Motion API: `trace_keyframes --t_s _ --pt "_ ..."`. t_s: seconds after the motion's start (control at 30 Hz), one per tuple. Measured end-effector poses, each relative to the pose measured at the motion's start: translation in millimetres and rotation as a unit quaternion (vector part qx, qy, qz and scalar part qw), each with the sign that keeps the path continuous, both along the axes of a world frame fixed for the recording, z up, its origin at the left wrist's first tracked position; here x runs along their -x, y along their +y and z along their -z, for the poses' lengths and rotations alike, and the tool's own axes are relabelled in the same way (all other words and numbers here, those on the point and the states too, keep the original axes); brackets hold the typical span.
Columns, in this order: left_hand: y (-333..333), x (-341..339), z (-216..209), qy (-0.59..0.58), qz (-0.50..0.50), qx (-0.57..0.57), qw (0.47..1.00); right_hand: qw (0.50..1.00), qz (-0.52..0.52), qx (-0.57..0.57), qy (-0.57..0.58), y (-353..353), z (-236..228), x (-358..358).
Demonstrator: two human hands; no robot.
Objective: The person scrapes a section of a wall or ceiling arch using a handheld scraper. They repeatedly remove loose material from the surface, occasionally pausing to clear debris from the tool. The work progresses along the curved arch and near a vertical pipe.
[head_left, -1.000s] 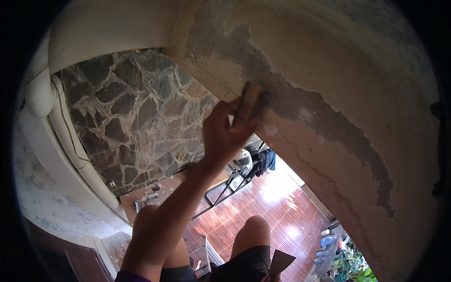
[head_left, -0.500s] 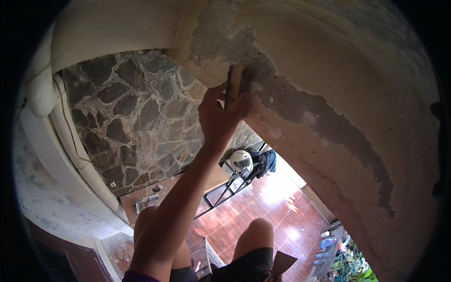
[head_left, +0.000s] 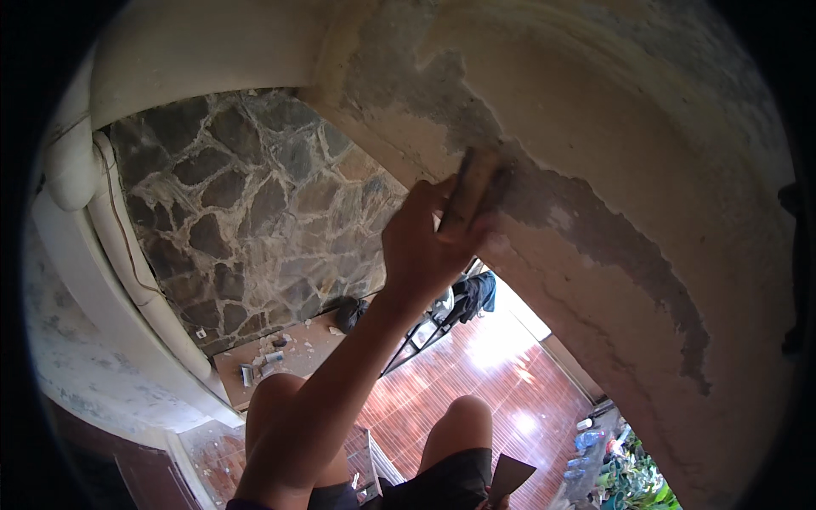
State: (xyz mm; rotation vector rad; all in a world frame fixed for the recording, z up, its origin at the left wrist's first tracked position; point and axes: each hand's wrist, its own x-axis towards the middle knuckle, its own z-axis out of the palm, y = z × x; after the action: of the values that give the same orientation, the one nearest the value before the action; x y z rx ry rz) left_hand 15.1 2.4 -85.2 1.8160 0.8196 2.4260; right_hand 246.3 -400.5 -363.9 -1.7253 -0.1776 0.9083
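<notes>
My left hand is raised to the wall beam and wrapped around a narrow wooden-backed block. Motion blurs the block's dark far side, so I cannot tell whether it has bristles. That side lies against a rough grey patch where the beige paint has come off. Low in view, beside my thigh, my right hand shows only in part. It grips a scraper with a flat, dark, flared blade, pointing up.
Below left, a brown tabletop carries loose debris against a stone wall. A ladder's metal part shows between my legs, above the red tiled floor. Dark clothing hangs on a black frame. Plants stand lower right.
My left hand has moved right and slightly down along the grey patch with the block. The right hand with the scraper has stayed nearly still.
</notes>
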Motion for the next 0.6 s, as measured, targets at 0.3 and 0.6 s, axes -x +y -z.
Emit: trace_keyframes --t_s 0.3,0.6 --pt "-7 3 -9 -0.049 0.03 0.195 0.979 1.0 0.011 0.01 0.026 3 -11 6" --pt "23 -3 -12 -0.125 0.014 0.093 0.988 0.999 0.007 0.026 -0.031 6 -8 4"
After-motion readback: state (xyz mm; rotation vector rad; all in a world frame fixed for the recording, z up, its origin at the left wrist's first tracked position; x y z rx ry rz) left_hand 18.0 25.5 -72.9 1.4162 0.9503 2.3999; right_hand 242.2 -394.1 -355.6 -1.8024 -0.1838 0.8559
